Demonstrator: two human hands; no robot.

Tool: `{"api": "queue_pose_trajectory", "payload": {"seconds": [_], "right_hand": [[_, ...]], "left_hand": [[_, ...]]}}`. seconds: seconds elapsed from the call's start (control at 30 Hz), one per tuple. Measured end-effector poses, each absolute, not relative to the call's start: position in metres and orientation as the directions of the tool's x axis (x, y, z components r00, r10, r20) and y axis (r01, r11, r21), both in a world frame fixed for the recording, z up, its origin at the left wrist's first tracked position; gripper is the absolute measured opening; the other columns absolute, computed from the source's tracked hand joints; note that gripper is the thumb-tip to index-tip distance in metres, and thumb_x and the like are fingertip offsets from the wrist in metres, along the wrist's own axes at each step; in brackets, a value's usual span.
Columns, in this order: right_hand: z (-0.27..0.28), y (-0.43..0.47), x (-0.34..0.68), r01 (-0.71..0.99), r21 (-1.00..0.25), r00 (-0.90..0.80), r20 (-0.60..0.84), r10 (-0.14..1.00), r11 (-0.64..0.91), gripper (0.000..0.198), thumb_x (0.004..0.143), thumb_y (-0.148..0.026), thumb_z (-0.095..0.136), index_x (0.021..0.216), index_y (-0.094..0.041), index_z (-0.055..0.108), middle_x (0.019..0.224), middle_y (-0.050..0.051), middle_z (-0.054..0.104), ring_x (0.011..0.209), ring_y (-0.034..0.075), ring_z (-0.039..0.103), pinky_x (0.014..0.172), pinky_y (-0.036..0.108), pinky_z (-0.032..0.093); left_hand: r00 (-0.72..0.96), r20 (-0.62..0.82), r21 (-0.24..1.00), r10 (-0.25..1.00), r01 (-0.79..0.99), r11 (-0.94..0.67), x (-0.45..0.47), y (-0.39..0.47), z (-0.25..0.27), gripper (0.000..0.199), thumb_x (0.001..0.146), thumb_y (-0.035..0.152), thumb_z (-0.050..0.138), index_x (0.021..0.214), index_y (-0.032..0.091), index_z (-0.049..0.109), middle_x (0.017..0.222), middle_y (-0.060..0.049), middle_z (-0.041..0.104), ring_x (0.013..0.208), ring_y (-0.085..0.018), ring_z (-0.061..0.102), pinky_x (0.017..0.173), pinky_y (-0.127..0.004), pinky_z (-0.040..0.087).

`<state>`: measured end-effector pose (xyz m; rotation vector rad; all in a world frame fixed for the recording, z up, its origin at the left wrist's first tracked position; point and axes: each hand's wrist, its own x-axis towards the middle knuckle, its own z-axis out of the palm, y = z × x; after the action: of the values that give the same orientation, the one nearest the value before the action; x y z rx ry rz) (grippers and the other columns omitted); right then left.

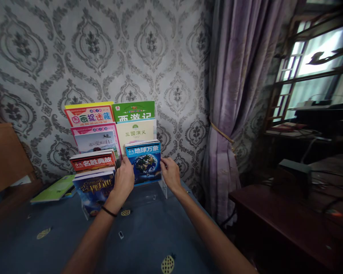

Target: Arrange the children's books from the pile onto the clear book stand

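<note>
A clear tiered book rack (160, 186) stands on the blue-covered counter (143, 236) against the patterned wall. Behind the blue Earth book (144, 163), at 12 o'clock, sit a cream book (135, 132) and a green book (134, 111); at 9 o'clock a red-banded book (93, 161) tops a dark blue book (94, 188). A green booklet (57, 188) lies flat further left. The left hand (124, 179) grips the Earth book's left edge, and the right hand (170, 173) pinches its right edge, fingers curled.
</note>
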<state>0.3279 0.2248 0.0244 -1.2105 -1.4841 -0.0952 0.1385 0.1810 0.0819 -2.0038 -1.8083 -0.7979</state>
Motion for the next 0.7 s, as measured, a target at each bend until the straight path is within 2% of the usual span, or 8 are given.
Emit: {"api": "queue_pose_trajectory", "payload": {"seconds": [0.33,0.43,0.6,0.7], "right_hand": [[0.0165,0.2298,0.3247,0.663,-0.56,0.223,0.782,0.583,0.497,0.03,0.093,-0.026,0.049,0.094,-0.02,0.078,0.084,0.009,0.071,0.078,0.024,0.065,0.074,0.035,0.05],[0.0176,0.229,0.3253,0.655,-0.571,0.225,0.773,0.593,0.495,0.03,0.092,-0.026,0.049,0.094,-0.019,0.078,0.086,0.01,0.072,0.081,0.025,0.066,0.076,0.035,0.051],[0.0187,0.2281,0.3254,0.655,-0.582,0.229,0.761,0.607,0.482,0.031,0.092,-0.027,0.05,0.096,-0.018,0.079,0.088,0.011,0.072,0.082,0.026,0.066,0.077,0.037,0.051],[0.0179,0.2287,0.325,0.635,-0.588,0.237,0.766,0.598,0.501,0.03,0.092,-0.028,0.05,0.095,-0.019,0.079,0.089,0.011,0.074,0.081,0.025,0.067,0.077,0.037,0.051]], "left_hand": [[0.05,0.589,0.172,0.807,0.967,-0.186,0.1347,0.1846,0.0816,0.025,0.099,0.012,0.044,0.122,0.003,0.048,0.1,-0.023,0.072,0.091,-0.03,0.076,0.073,-0.035,0.057],[0.038,0.568,0.176,0.822,0.97,-0.167,0.1353,0.1837,0.0842,0.023,0.099,0.008,0.04,0.119,0.005,0.049,0.1,-0.022,0.072,0.091,-0.03,0.076,0.073,-0.033,0.057],[0.042,0.578,0.184,0.815,0.966,-0.181,0.1342,0.1856,0.0828,0.032,0.099,0.01,0.043,0.13,0.003,0.044,0.099,-0.022,0.073,0.092,-0.03,0.076,0.072,-0.034,0.058],[0.04,0.59,0.18,0.807,0.967,-0.179,0.1341,0.1864,0.0822,0.032,0.098,0.01,0.044,0.129,0.003,0.044,0.098,-0.022,0.073,0.09,-0.029,0.076,0.073,-0.034,0.058]]}}
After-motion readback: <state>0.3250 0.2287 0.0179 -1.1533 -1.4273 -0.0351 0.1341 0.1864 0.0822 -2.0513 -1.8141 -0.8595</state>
